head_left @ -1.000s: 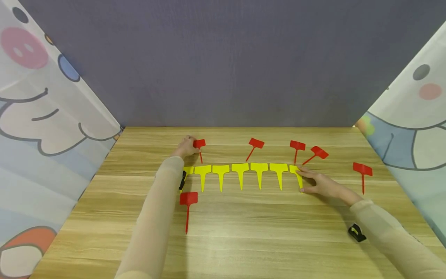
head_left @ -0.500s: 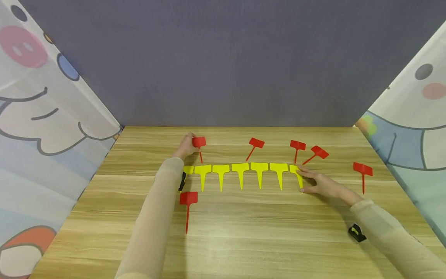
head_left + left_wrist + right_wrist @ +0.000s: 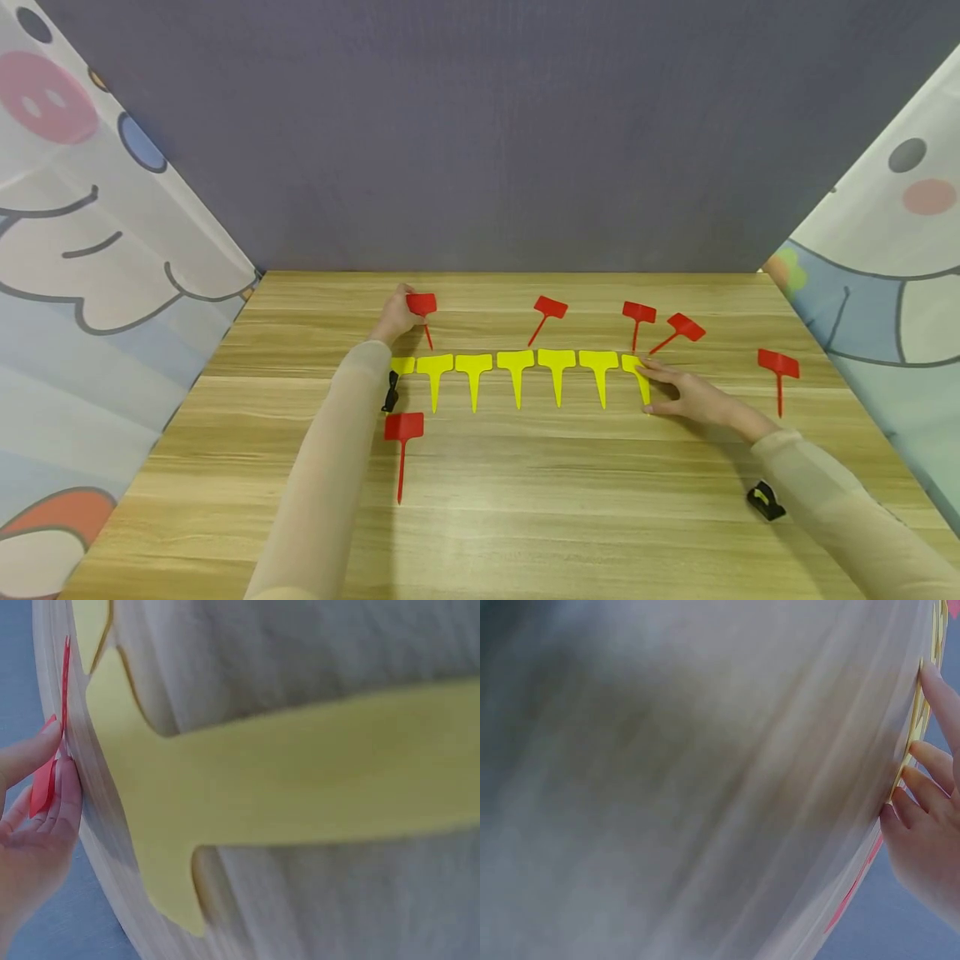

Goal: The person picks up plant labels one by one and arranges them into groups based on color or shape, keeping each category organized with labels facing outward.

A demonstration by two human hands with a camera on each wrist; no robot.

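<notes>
At the back left, my left hand (image 3: 395, 317) pinches a red T-shaped plant label (image 3: 422, 303) between thumb and fingers. In the left wrist view, the thumb lies on the label's red head (image 3: 43, 789), whose thin stem points away from the hand. My right hand (image 3: 693, 397) rests on the table with fingertips and thumb touching the rightmost yellow plant label (image 3: 642, 383), partly covering it. Several yellow plant labels (image 3: 516, 360) lie side by side in a row, stems toward me. My left sleeve partly hides the leftmost one.
Red labels lie behind the row (image 3: 551, 307), at the back right (image 3: 640, 312), slanted beside that (image 3: 686, 326), far right (image 3: 778, 363) and front left (image 3: 404, 426). Black wrist-camera mounts show at both sleeves. A grey panel (image 3: 510, 150) stands behind the wooden table (image 3: 540, 517).
My left hand has shifted slightly back and left, and the red label in it tilts with its head moved left. The right hand stays in place.
</notes>
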